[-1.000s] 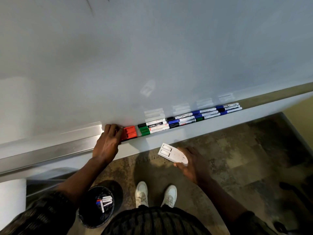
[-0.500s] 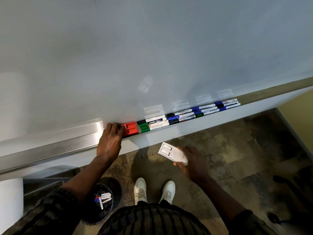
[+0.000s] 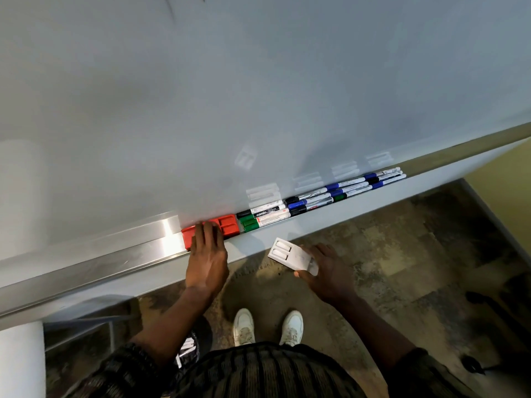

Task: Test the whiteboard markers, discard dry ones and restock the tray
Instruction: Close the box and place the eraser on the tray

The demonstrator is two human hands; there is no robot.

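Several capped markers point(image 3: 321, 198) with black, blue and green caps lie in a row in the metal tray point(image 3: 115, 257) under the whiteboard point(image 3: 258, 96). A red eraser block point(image 3: 230, 225) sits at the row's left end, against the green markers. My left hand point(image 3: 208, 254) reaches over the tray's edge, and its straight fingers rest on top of the red block. My right hand point(image 3: 327, 271) pinches a white rectangular eraser point(image 3: 287, 252) in the air just below the tray's front edge.
A dark bin point(image 3: 191, 347) holding discarded markers stands on the floor, mostly hidden behind my left forearm. My white shoes point(image 3: 267, 326) stand on mottled floor. A white surface point(image 3: 20, 360) fills the bottom left corner.
My left hand has shifted right, from the red block's left end to lying across its middle. The right hand and white eraser have stayed in place.
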